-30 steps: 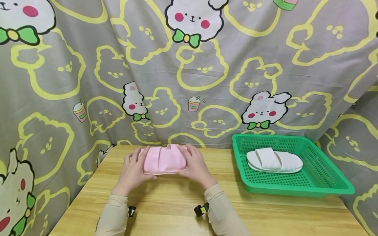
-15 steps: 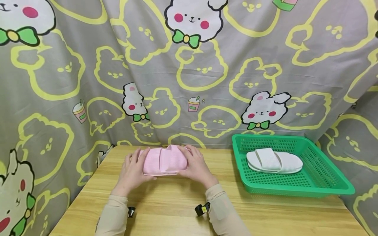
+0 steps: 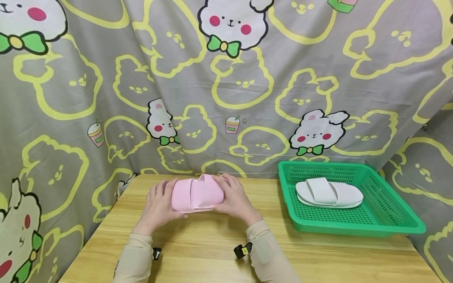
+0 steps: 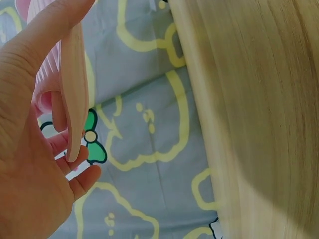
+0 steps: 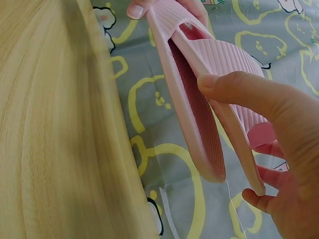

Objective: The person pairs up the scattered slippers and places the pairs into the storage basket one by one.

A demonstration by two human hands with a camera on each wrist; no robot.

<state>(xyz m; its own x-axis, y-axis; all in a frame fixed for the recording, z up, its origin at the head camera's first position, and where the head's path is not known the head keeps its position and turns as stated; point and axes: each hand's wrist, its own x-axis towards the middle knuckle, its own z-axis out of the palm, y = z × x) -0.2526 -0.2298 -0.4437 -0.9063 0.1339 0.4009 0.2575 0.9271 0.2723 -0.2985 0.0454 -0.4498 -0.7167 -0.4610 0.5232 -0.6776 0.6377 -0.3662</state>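
Note:
Between my two hands is a pair of pink slippers point(image 3: 183, 195) with ribbed straps, one fitted partly into the other. In the right wrist view their soles point(image 5: 187, 114) splay apart at one end, and they are held up off the table. My left hand point(image 3: 157, 204) grips the left end, its thumb along the near side and its fingers behind. At the right end, my right hand point(image 3: 235, 198) pinches the slippers, with the thumb point(image 5: 239, 89) on a sole edge and the other fingers on the far side. Some fingertips are hidden behind the slippers.
A green plastic basket point(image 3: 354, 230) stands on the right of the wooden table point(image 3: 198, 251). White slippers point(image 3: 327, 192) lie stacked inside it. Behind the table hangs a grey patterned curtain point(image 3: 198, 86). Black camera mounts point(image 3: 242, 250) sit at the wrists.
The pink slippers have shifted very slightly down in the head view, both hands keeping hold. The basket and white slippers have not moved.

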